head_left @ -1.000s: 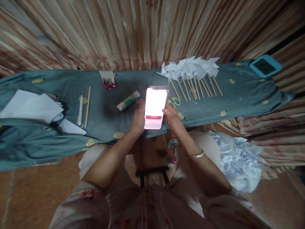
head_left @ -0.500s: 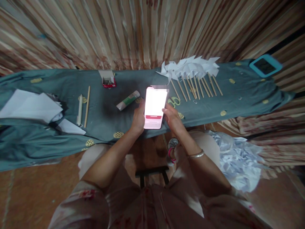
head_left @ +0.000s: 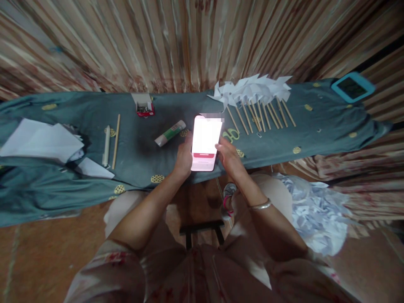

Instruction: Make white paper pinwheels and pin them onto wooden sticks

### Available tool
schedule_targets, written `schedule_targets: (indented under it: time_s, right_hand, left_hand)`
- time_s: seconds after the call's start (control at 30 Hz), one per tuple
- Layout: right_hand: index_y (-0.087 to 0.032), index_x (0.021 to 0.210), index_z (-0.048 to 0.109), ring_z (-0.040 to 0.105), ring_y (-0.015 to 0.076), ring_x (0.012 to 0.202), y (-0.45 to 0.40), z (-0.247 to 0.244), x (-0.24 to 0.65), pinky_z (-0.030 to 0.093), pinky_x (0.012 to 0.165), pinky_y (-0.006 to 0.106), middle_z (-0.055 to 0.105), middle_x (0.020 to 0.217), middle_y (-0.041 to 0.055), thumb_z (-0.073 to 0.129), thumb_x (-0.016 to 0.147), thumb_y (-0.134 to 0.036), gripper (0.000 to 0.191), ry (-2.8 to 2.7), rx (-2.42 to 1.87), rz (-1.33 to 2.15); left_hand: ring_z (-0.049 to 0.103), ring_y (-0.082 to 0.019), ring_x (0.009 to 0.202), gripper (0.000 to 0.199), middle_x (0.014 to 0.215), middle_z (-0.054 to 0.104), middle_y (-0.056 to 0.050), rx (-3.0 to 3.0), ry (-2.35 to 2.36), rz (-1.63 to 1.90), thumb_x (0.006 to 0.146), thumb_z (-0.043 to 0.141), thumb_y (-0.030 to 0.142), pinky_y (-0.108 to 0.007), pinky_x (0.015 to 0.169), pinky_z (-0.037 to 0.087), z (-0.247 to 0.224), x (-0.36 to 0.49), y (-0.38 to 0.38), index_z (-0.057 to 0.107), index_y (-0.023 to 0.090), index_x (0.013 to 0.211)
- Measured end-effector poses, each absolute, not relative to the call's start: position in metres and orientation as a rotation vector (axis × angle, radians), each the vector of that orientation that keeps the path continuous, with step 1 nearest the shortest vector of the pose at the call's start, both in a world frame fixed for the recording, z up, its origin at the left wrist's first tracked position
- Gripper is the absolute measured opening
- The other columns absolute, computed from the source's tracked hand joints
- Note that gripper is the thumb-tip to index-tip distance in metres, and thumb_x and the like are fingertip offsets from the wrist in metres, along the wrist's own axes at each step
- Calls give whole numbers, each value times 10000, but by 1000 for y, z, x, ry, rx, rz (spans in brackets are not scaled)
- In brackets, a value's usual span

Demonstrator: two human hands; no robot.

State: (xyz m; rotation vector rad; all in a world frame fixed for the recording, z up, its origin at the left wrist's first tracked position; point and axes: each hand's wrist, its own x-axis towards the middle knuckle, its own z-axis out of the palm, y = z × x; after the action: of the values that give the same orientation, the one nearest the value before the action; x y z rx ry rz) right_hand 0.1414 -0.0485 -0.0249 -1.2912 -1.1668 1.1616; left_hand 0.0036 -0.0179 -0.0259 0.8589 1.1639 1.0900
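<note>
A lit smartphone is held upright between my two hands above the near edge of the cloth-covered table. Its screen glows mostly white, with a red band low down. My left hand is closed around the phone's left edge. On the opposite edge, my right hand grips it, the thumb close to the screen. Just left of the phone lies a glue stick with a green label. Green-handled scissors lie behind my right hand, partly hidden.
Several white paper pinwheels on sticks lie at the back right, near a blue-framed tablet. A red box of small metal pieces stands behind. Left are a wooden stick, a white pen-like tool and paper sheets. Crumpled paper fills a bag at lower right.
</note>
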Motion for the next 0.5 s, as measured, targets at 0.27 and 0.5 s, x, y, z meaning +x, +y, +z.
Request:
schedule_targets:
  time_s: [0.27, 0.5]
  right_hand:
    - [-228, 1138, 639, 660, 254, 948, -47, -27, 143, 516, 907, 438, 724, 1028, 31, 476, 831, -391, 384, -1150, -1296, 1197]
    - [-238, 1194, 626, 665, 245, 975, -48, -24, 141, 520, 932, 424, 736, 1051, 20, 490, 845, -412, 413, -1139, -1270, 1207]
  left_hand:
    - [718, -214, 663, 595, 656, 728, -44, 861, 1113, 1099, 863, 476, 713, -264, 509, 484, -35, 3, -16, 726, 173, 897]
    - [704, -202, 620, 496, 701, 743, -25, 840, 1147, 1149, 875, 538, 635, -265, 504, 486, -36, 3, -16, 735, 183, 926]
